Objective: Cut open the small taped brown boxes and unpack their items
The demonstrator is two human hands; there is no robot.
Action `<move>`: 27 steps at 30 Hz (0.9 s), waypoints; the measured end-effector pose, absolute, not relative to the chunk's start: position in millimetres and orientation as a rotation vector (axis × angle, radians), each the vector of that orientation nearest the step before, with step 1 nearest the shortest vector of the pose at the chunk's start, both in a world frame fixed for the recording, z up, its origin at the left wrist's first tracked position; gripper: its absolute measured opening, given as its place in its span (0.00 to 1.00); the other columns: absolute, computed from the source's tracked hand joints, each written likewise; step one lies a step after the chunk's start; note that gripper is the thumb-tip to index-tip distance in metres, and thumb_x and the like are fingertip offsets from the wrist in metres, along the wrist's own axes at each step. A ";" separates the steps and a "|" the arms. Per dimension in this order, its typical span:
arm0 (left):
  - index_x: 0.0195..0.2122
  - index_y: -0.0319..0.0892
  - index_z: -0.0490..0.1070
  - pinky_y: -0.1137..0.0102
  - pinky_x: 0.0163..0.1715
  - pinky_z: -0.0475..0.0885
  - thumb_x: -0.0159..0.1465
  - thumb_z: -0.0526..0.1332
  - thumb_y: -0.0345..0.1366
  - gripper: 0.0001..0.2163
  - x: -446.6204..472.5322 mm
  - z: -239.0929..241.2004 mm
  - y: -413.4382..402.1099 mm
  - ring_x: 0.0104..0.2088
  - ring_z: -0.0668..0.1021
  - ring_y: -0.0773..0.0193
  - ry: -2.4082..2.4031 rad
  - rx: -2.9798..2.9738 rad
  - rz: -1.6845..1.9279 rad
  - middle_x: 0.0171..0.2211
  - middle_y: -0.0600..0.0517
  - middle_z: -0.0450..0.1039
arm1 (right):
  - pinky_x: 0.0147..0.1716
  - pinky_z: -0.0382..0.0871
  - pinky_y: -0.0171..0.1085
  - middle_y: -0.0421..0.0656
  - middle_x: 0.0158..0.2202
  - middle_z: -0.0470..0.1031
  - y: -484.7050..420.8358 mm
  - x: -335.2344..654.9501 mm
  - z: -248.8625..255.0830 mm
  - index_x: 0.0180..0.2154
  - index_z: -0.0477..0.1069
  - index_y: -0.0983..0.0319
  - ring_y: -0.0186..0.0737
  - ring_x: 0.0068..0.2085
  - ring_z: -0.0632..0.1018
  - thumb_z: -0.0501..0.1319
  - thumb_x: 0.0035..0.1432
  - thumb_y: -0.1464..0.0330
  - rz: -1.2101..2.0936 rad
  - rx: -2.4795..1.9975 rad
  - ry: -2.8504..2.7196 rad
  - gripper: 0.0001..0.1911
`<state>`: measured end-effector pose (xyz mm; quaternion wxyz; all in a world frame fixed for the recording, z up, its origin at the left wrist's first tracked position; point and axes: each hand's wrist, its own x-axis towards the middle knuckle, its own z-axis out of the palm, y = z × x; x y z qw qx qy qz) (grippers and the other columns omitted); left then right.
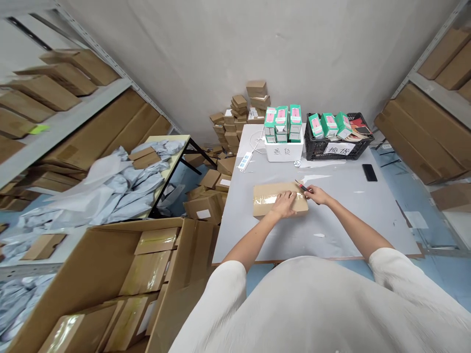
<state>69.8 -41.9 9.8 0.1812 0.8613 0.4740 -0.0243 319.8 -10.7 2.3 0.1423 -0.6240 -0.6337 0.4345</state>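
Observation:
A flat brown cardboard box sealed with clear tape lies on the grey table. My left hand rests flat on top of the box, pressing it down. My right hand sits at the box's right end and grips a small red-handled knife, whose tip points at the box's top right corner.
At the table's far end stand a white bin and a black crate, both with green-and-pink product boxes. A black phone lies right, a power strip left. A large open carton of taped boxes stands near left.

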 end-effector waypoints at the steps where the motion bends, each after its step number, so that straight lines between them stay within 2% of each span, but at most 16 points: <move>1: 0.76 0.47 0.54 0.53 0.70 0.61 0.62 0.74 0.45 0.45 71.9 9.0 -42.3 0.71 0.68 0.42 1.330 2.433 -0.079 0.70 0.37 0.64 | 0.37 0.75 0.36 0.47 0.45 0.86 -12.3 320.9 2.4 0.49 0.72 0.58 0.45 0.43 0.85 0.63 0.71 0.59 1.316 -1.776 -1.800 0.11; 5: 0.76 0.47 0.53 0.55 0.69 0.62 0.62 0.74 0.42 0.44 76.6 5.1 -40.5 0.70 0.69 0.42 1.348 2.424 -0.129 0.70 0.38 0.65 | 0.36 0.76 0.36 0.46 0.46 0.84 -12.7 333.5 3.8 0.46 0.74 0.58 0.44 0.41 0.86 0.61 0.72 0.58 1.313 -1.738 -1.835 0.11; 9: 0.73 0.46 0.59 0.54 0.69 0.60 0.60 0.76 0.42 0.42 81.2 3.6 -37.3 0.69 0.71 0.41 1.353 2.430 -0.151 0.67 0.38 0.69 | 0.37 0.76 0.37 0.45 0.40 0.83 -8.3 354.8 6.7 0.39 0.74 0.59 0.41 0.37 0.84 0.57 0.73 0.57 1.259 -1.793 -1.872 0.15; 14: 0.68 0.45 0.64 0.51 0.72 0.55 0.58 0.78 0.42 0.38 85.1 2.4 -35.0 0.69 0.71 0.40 1.353 2.434 -0.189 0.66 0.37 0.70 | 0.27 0.72 0.34 0.45 0.38 0.83 -9.5 378.9 12.4 0.46 0.74 0.59 0.38 0.29 0.80 0.61 0.73 0.55 1.351 -1.805 -1.820 0.14; 19: 0.69 0.44 0.61 0.50 0.72 0.55 0.55 0.79 0.41 0.43 87.1 0.9 -34.9 0.68 0.71 0.37 1.371 2.396 -0.181 0.66 0.35 0.68 | 0.31 0.73 0.34 0.44 0.37 0.83 -10.0 395.3 20.8 0.47 0.77 0.59 0.41 0.33 0.82 0.67 0.68 0.53 1.363 -1.692 -1.981 0.16; 23: 0.67 0.43 0.63 0.51 0.72 0.56 0.56 0.79 0.42 0.41 88.9 1.3 -36.7 0.68 0.71 0.37 1.397 2.403 -0.207 0.65 0.35 0.67 | 0.39 0.72 0.38 0.44 0.39 0.85 -2.5 401.4 20.9 0.47 0.82 0.58 0.45 0.39 0.81 0.63 0.68 0.56 1.076 -1.669 -2.252 0.16; 27: 0.68 0.44 0.62 0.51 0.71 0.57 0.56 0.80 0.41 0.41 89.3 1.7 -39.5 0.67 0.70 0.38 1.401 2.398 -0.185 0.65 0.36 0.66 | 0.41 0.70 0.39 0.45 0.43 0.86 7.8 399.6 13.3 0.52 0.83 0.56 0.47 0.42 0.80 0.59 0.69 0.59 0.908 -1.711 -2.437 0.18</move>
